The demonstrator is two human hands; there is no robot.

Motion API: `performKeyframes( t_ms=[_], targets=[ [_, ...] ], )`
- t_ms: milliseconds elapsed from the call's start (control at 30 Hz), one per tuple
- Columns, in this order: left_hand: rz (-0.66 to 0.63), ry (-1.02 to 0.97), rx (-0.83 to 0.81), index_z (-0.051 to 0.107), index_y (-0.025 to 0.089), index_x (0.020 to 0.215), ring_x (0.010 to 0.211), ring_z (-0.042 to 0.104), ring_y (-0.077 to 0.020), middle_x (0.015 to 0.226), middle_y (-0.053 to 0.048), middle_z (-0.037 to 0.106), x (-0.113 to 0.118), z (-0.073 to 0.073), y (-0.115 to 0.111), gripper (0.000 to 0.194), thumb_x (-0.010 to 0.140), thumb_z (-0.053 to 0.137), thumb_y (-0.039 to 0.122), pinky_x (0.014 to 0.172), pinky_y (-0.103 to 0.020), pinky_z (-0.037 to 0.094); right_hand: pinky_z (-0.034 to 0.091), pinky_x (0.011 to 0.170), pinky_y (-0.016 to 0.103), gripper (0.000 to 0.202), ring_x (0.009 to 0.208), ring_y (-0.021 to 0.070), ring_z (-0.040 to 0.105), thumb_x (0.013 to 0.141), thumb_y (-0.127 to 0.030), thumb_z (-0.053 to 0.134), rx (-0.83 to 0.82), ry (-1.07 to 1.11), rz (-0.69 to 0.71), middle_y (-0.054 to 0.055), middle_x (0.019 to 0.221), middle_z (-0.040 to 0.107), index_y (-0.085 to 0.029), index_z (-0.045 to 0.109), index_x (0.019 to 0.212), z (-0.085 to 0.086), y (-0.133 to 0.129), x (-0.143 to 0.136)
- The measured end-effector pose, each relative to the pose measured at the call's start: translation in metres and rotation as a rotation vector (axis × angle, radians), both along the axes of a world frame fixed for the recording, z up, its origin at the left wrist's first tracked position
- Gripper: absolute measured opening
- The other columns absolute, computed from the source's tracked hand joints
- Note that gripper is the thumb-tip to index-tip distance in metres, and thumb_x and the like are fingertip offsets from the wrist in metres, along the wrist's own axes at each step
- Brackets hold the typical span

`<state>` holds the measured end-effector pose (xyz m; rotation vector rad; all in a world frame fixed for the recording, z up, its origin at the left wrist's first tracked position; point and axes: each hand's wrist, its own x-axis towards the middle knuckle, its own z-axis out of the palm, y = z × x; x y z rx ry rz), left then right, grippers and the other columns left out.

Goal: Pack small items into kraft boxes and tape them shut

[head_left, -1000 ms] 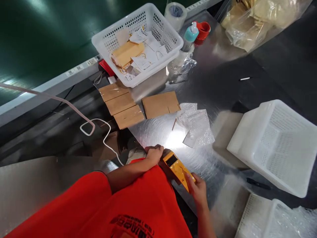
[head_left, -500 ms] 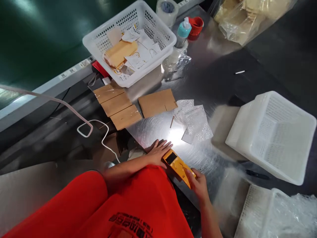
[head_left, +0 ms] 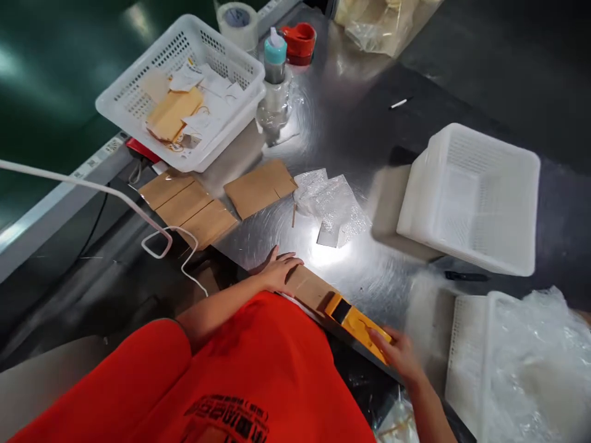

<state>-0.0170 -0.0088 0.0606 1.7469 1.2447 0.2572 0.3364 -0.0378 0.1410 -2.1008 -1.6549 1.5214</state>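
My left hand (head_left: 279, 272) rests at the table's front edge, thumb and fingers astride the left end of a brown cardboard piece (head_left: 313, 288), holding it. My right hand (head_left: 401, 355) is wrapped round the rear of a yellow handheld tool (head_left: 362, 327) with a dark rectangle near its front end; its exact kind is unclear. The tool lies along the right part of the cardboard and hides some of it. Farther up lie a flat cardboard piece (head_left: 259, 187), a row of folded cardboard pieces (head_left: 184, 206) and clear bubble bags (head_left: 332, 203).
A white basket (head_left: 252, 98) holds papers and tan envelopes. Beside it stand a turquoise-topped bottle (head_left: 276, 58), tape rolls (head_left: 237, 24) and a red tape dispenser (head_left: 300, 42). Stacked white baskets (head_left: 418, 212) and a plastic-filled basket (head_left: 468, 357) stand right. A white cable (head_left: 106, 187) hangs left.
The yellow tool has slid right, away from my left hand, baring cardboard between them. My right hand moved with it. The view has shifted, so the table's objects appear farther left.
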Motion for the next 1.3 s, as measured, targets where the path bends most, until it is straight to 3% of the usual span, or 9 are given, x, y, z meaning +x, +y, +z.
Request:
performKeyframes(
  t_ms=[100,267,433,533,633,800,933,1133,1300],
  targets=[
    [-0.017,0.052,-0.005,0.042,0.024,0.133,0.139,0.029,-0.0343,0.137,-0.013,0.051,-0.002,0.001,0.0,0.092,0.053,0.082,0.049,0.112,-0.059,-0.015,0.022,0.04,0.025,0.047,0.045,0.0104,0.033,0.063,-0.063,0.062,-0.077,0.004,-0.012,-0.003,0.045,0.039,-0.02,0.053,0.048,-0.01,-0.007,0.018],
    [-0.098,0.234,-0.008,0.037,0.021,0.137,0.142,0.021,-0.0351,0.146,-0.017,0.04,0.0,0.013,0.002,0.099,0.053,0.083,0.046,0.112,-0.062,-0.005,0.02,0.044,0.024,0.048,0.047,0.0095,0.032,0.066,-0.061,0.061,-0.038,0.098,0.014,-0.004,0.046,0.037,-0.019,0.051,0.046,-0.016,-0.004,0.014],
    [-0.346,0.415,0.245,0.021,0.011,0.146,0.145,0.003,-0.0385,0.156,-0.025,0.012,0.054,0.029,0.001,0.112,0.058,0.079,0.049,0.112,-0.062,-0.006,0.019,0.044,0.024,0.046,0.046,0.0091,0.033,0.068,-0.059,0.061,0.011,0.134,0.018,-0.005,0.045,0.04,-0.019,0.054,0.046,-0.016,-0.003,0.013],
    [-0.472,0.441,0.267,0.021,0.009,0.147,0.141,0.018,-0.0408,0.152,-0.026,0.025,0.098,0.028,-0.005,0.114,0.058,0.078,0.053,0.111,-0.064,-0.005,0.019,0.044,0.024,0.045,0.045,0.0093,0.035,0.069,-0.058,0.061,0.043,0.12,0.03,-0.005,0.042,0.041,-0.019,0.054,0.046,-0.022,-0.004,0.013],
    [-0.43,0.498,0.241,0.034,0.011,0.141,0.128,0.036,-0.0416,0.139,-0.025,0.044,0.119,0.024,-0.009,0.098,0.062,0.074,0.052,0.109,-0.069,-0.001,0.021,0.045,0.024,0.043,0.047,0.0101,0.039,0.071,-0.056,0.059,0.057,0.124,0.076,-0.004,0.045,0.045,-0.019,0.058,0.05,-0.029,-0.005,0.014],
    [-0.439,0.566,0.251,0.04,0.016,0.138,0.123,0.039,-0.0417,0.136,-0.02,0.048,0.118,0.022,-0.008,0.086,0.066,0.067,0.056,0.105,-0.074,0.005,0.024,0.048,0.024,0.045,0.051,0.0111,0.04,0.075,-0.058,0.052,0.006,0.166,0.151,-0.003,0.049,0.046,-0.018,0.061,0.058,-0.035,-0.015,0.043],
    [-0.468,0.61,0.243,0.038,0.017,0.139,0.124,0.038,-0.0392,0.137,-0.018,0.048,0.119,0.024,-0.007,0.087,0.064,0.07,0.047,0.105,-0.073,0.008,0.024,0.049,0.025,0.047,0.052,0.0116,0.039,0.075,-0.061,0.049,-0.034,0.124,0.175,-0.003,0.05,0.043,-0.018,0.057,0.058,-0.037,-0.023,0.072],
    [-0.428,0.531,0.246,0.041,0.018,0.134,0.118,0.042,-0.0351,0.131,-0.016,0.052,0.121,0.028,-0.006,0.079,0.065,0.072,0.041,0.106,-0.068,0.013,0.025,0.048,0.025,0.046,0.051,0.0112,0.036,0.072,-0.062,0.051,-0.083,0.112,0.151,-0.004,0.05,0.039,-0.02,0.051,0.054,-0.034,-0.024,0.076],
    [-0.437,0.476,0.231,0.039,0.017,0.135,0.118,0.042,-0.0361,0.13,-0.017,0.051,0.119,0.026,-0.004,0.085,0.06,0.077,0.034,0.106,-0.069,0.012,0.024,0.047,0.026,0.052,0.05,0.0108,0.034,0.072,-0.067,0.048,-0.088,0.025,0.121,-0.003,0.049,0.035,-0.02,0.044,0.05,-0.022,-0.036,0.091]
  ],
)
